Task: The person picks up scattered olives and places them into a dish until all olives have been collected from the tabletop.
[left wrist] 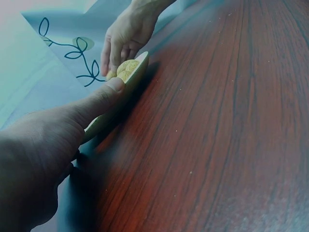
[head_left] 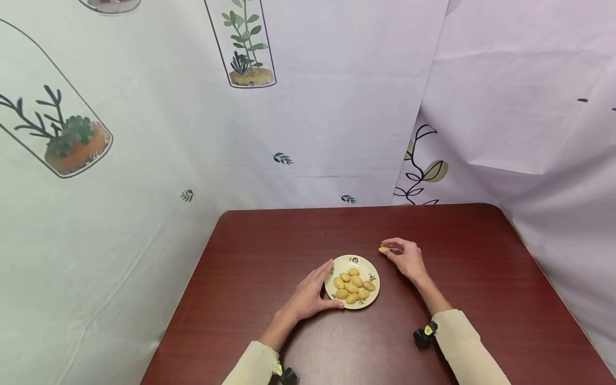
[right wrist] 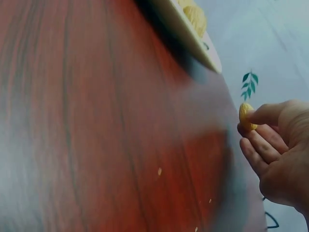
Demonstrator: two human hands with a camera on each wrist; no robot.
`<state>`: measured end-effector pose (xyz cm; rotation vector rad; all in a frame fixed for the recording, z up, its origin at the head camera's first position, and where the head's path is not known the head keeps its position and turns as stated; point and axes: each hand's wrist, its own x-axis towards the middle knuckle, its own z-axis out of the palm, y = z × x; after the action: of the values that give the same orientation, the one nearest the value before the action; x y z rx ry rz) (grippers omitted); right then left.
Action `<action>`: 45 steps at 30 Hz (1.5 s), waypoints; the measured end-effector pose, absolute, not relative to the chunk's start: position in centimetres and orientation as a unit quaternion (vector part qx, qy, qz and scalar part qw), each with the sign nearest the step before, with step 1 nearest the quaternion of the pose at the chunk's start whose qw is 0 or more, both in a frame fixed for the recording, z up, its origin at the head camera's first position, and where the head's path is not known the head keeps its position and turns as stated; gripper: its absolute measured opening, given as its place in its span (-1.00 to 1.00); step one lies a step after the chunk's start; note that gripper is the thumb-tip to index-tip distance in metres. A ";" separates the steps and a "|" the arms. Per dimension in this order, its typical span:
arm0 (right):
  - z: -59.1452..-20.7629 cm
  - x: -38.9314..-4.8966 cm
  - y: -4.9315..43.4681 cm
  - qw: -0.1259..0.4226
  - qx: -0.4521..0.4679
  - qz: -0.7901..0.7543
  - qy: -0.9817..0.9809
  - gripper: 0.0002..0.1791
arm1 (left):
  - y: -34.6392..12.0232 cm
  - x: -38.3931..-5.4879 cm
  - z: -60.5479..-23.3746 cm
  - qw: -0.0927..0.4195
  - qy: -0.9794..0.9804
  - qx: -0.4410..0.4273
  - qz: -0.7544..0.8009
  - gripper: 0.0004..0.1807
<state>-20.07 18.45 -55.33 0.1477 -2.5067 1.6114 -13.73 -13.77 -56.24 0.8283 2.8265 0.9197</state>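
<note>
A cream plate (head_left: pixel 364 301) with small printed motifs lies on the table, bearing several yellow, oval, nut-like pieces (head_left: pixel 352 287) with a ridged surface. My left hand (head_left: pixel 308 297) grips the plate's left side, fingers along the far-left edge and thumb at the near rim; in the left wrist view the thumb (left wrist: pixel 108 92) lies over the rim. To the right of the plate, my right hand (head_left: pixel 405 259) pinches one yellow nut-like piece (right wrist: pixel 245 116) between thumb and fingertips. It is held apart from the plate.
The dark red wood-grain table (head_left: pixel 269 240) has a rounded far edge. Behind and beside it hangs a pale cloth (head_left: pixel 327 128) printed with plants. Small pale crumbs (right wrist: pixel 160 171) lie on the tabletop. Each sleeve's cuff bears a black wrist camera (head_left: pixel 423 337).
</note>
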 end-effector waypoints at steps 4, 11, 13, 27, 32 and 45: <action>-54.6 -19.6 17.7 0.076 0.070 0.547 -0.831 -0.76 | -13.8 -13.7 -56.2 0.028 0.915 0.268 0.301 0.29; -53.7 -18.8 16.8 0.068 0.108 0.560 -0.819 -0.76 | -13.8 -13.7 -56.2 0.030 0.913 0.267 0.306 0.29; -53.5 -18.6 16.5 0.064 0.118 0.561 -0.817 -0.77 | -13.8 -13.7 -56.2 0.029 0.913 0.267 0.306 0.29; -52.8 -17.9 13.9 0.038 0.163 0.565 -0.808 -0.77 | -13.8 -13.8 -56.3 0.027 0.914 0.271 0.300 0.28; -53.1 -17.7 12.7 0.023 0.185 0.562 -0.806 -0.77 | -13.8 -13.8 -56.3 0.025 0.915 0.272 0.297 0.29; -54.7 -18.1 10.2 -0.006 0.194 0.563 -0.803 -0.76 | -14.0 -13.8 -56.3 0.027 0.916 0.271 0.296 0.31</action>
<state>-18.13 10.24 -54.66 0.6116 -2.5327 1.7762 -13.79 -13.97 -56.32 0.8367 2.8288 0.9134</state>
